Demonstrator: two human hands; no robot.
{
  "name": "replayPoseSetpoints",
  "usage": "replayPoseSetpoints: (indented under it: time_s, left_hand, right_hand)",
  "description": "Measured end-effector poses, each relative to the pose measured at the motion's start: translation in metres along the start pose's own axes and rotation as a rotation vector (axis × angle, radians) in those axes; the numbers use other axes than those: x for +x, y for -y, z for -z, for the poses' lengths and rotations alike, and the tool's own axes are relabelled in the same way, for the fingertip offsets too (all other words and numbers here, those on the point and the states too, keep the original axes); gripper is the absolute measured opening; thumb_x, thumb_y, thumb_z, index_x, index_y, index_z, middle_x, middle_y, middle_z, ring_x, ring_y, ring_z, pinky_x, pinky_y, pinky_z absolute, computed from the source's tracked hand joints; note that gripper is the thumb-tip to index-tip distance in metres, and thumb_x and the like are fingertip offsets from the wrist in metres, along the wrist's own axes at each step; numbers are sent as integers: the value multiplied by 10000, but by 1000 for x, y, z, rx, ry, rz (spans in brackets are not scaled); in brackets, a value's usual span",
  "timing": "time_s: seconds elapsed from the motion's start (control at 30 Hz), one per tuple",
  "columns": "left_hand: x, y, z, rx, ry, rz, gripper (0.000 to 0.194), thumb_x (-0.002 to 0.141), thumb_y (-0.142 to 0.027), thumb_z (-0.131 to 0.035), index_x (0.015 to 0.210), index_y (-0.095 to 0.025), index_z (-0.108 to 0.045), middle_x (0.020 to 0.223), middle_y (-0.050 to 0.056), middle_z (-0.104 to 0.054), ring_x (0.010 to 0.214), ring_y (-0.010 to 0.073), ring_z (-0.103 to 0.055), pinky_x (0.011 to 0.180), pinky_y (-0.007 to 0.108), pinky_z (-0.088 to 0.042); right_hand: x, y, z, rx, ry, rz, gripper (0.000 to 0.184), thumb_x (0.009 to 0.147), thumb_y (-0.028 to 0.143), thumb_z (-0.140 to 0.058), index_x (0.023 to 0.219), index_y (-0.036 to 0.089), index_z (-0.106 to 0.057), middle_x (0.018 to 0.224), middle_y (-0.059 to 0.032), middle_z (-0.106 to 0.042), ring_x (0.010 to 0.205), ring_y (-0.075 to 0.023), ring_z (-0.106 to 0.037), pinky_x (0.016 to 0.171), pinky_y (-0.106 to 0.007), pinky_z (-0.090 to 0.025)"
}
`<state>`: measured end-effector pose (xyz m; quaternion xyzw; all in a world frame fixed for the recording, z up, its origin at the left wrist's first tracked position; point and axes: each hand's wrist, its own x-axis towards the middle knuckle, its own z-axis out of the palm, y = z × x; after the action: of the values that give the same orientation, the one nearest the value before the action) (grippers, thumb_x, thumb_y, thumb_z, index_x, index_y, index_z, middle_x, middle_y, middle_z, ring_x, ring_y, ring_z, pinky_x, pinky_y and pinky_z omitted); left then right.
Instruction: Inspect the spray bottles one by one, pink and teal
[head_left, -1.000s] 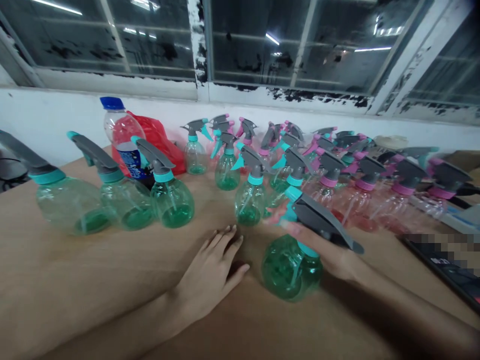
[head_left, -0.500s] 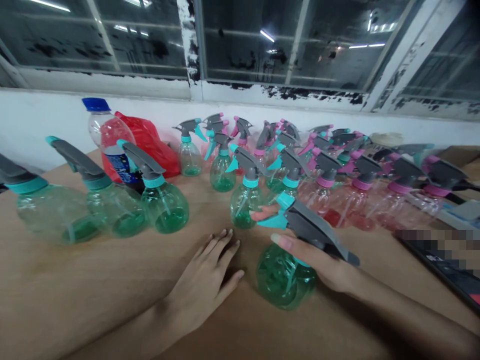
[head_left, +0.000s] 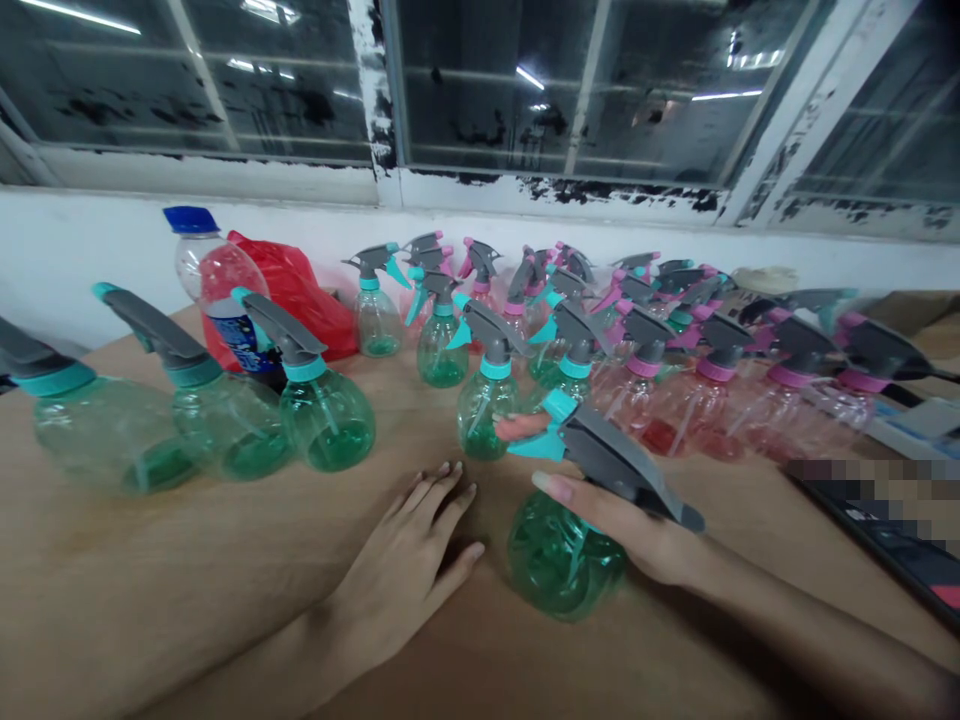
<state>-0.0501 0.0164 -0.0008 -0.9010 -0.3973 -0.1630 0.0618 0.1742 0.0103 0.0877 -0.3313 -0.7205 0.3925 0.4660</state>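
Note:
My right hand (head_left: 622,520) grips a green spray bottle (head_left: 559,565) round its neck, just under the grey spray head with its teal nozzle and trigger. The bottle leans to one side, and green liquid shows inside it; whether its base touches the table is hard to tell. Fingers on its far side are partly hidden behind the spray head. To the left of it, my left hand (head_left: 409,550) lies flat on the wooden table (head_left: 247,590), fingers stretched out and holding nothing. Just beyond both hands stands another green spray bottle (head_left: 486,415).
Several green spray bottles (head_left: 326,420) stand at left, before a blue-capped drink bottle (head_left: 217,270) and a red plastic bag (head_left: 307,300). Green and pink spray bottles (head_left: 664,400) crowd the back and right. A dark flat device (head_left: 832,495) lies at the right edge.
The view has shifted very slightly. My right hand still holds the tilted spray bottle in nearly the same place, and my left hand stays flat on the table.

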Motion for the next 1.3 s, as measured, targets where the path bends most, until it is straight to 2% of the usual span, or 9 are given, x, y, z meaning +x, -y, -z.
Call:
replayPoseSetpoints:
  time_s: [0.23,0.4,0.47,0.67,0.87,1.0,1.1,1.23,1.3]
  left_hand:
    - [0,0,0,-26,-2,8,448,987,-420,-390,1310,-121,-469,1366,143,-475,1276,282,-412,1052,470,-328]
    - [0,0,0,-29,-14,5,453,987,-419,-389,1308,-109,-469,1364,151,-475,1278,284,-408,1048,469,-334]
    - [0,0,1,-30,-12,9,449,988,-421,-385,1309,-118,-468,1364,147,-476,1276,282,-411,1046,470,-338]
    - [0,0,1,-28,-13,9,444,979,-412,-405,1309,-122,-468,1363,145,-478,1268,289,-422,1043,477,-338]
    - [0,0,1,-54,10,17,449,981,-413,-403,1339,-145,-435,1392,129,-452,1293,274,-391,1054,470,-328]
    - [0,0,2,-44,6,5,452,981,-402,-406,1323,-111,-452,1380,152,-459,1284,286,-397,1044,480,-341]
    - [0,0,2,-50,-3,9,449,978,-405,-412,1328,-127,-454,1373,143,-469,1276,289,-411,1040,484,-345]
    - [0,0,2,-59,-9,10,443,977,-399,-412,1335,-141,-453,1376,132,-470,1277,287,-415,1047,479,-338]
    - [0,0,2,-62,-13,11,444,981,-403,-400,1335,-140,-451,1373,132,-474,1279,286,-413,1046,481,-341]
  right_hand:
    - [-1,-4,0,-4,0,-2,316,829,230,-619,1141,284,-629,1093,-21,-693,1109,-234,-604,993,-412,-451]
    - [-5,-6,3,-82,3,-124,306,834,332,-613,1137,292,-622,840,-9,-706,768,-228,-676,745,-401,-558]
    - [-5,-6,3,-87,10,-137,306,834,345,-612,1136,298,-619,811,-3,-700,722,-219,-669,706,-392,-559]
    - [-1,-6,2,-16,17,-72,256,829,277,-618,1085,270,-616,1093,-32,-683,966,-229,-651,830,-389,-532]
    - [-2,-6,2,31,30,-16,216,826,252,-630,1040,262,-601,1105,-24,-678,1063,-212,-622,911,-369,-495]
    - [-4,-11,1,-63,-2,-68,153,851,393,-588,917,257,-610,825,-3,-673,790,-198,-660,767,-369,-526]
    - [-5,-11,0,-103,-31,-84,247,863,483,-532,795,250,-578,650,12,-592,714,-199,-632,689,-357,-517]
    - [-5,-4,1,-96,-3,-103,214,831,463,-585,918,269,-612,746,1,-648,588,-173,-602,601,-347,-521]
    - [-5,-2,2,-96,-3,-112,256,820,429,-608,1036,289,-615,787,-5,-680,617,-189,-631,629,-364,-542]
